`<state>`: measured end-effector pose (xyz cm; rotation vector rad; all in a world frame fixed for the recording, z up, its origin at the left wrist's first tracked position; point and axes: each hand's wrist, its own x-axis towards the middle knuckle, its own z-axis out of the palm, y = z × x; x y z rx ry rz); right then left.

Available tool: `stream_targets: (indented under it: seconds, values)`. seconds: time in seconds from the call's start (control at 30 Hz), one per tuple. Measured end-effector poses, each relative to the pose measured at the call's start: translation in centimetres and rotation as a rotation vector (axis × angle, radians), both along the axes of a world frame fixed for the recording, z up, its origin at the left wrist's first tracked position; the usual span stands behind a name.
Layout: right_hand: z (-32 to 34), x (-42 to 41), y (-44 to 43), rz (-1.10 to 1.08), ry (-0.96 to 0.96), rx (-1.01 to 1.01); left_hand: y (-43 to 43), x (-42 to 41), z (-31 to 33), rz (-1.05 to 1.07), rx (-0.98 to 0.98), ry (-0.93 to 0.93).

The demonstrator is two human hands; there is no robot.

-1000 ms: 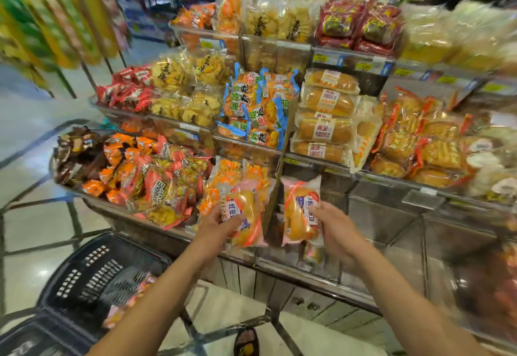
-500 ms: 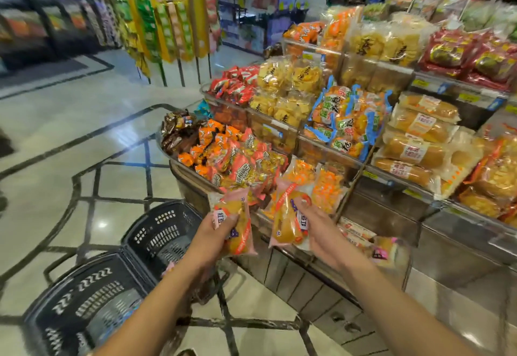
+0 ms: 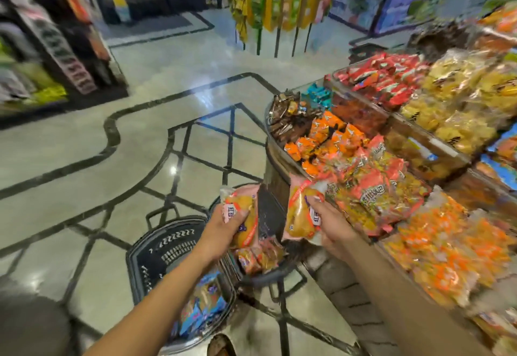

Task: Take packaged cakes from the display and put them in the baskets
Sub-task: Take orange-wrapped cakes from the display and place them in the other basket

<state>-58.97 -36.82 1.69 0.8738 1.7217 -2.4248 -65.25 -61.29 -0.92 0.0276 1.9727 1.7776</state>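
Baskets stand on the floor at the person's feet: the near basket (image 3: 167,246), dark plastic, already holds blue and yellow packets (image 3: 201,302), and the far basket (image 3: 265,274) beside it, against the foot of the display, holds several orange-wrapped cakes (image 3: 260,257). So part of the job is done, though neither basket looks full.

Above them, the left hand (image 3: 221,232) is closed around a packaged cake (image 3: 243,215), a yellow bun in a clear wrapper with a pink edge, held over the gap between the baskets. The right hand (image 3: 333,227) grips a second cake (image 3: 300,215) of the same kind, just beside the display's edge and above the far basket. Both cakes are off the shelf but not yet dropped; letting them go into a basket looks like the step in hand.

Beyond the hands, the display (image 3: 277,157) remains heavily stocked with orange, red and yellow packets, so plenty is left to take. Motion blur hides the labels farther back.
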Motion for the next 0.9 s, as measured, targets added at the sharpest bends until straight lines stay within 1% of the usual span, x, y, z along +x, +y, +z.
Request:
stream_targets:
  seconds: [0.17, 0.3, 0.43, 0.57, 0.67, 0.8, 0.9]
  values:
    - [-5.1, -6.1, -1.0, 0.096, -0.157, 0.024, -2.6, -4.6, -3.9, 0.075, -0.023, -0.073]
    - [-11.6, -10.9, -0.9, 0.171, -0.274, 0.076, -3.3, -7.4, -8.5, 0.171, -0.046, -0.138]
    - [-20.5, -14.6, -0.5, 0.234, -0.356, 0.127, -3.0, -9.6, -14.6, 0.242, -0.093, -0.171]
    - [-30.0, -16.6, -0.2, 0.351, -0.432, 0.237, -2.8, -10.8, -22.8, 0.327, -0.137, -0.231]
    - [-37.6, -17.4, -0.1, 0.376, -0.497, 0.305, -2.7, -11.1, -29.3, 0.359, -0.166, -0.256]
    - [-48.1, -17.7, -0.4, 0.396, -0.56, 0.321, -2.7, -11.2, -36.9, 0.381, -0.193, -0.304]
    - [-56.3, -16.9, 0.3, 0.469, -0.643, 0.438, -2.6, -11.0, -41.3, 0.405, -0.204, -0.34]
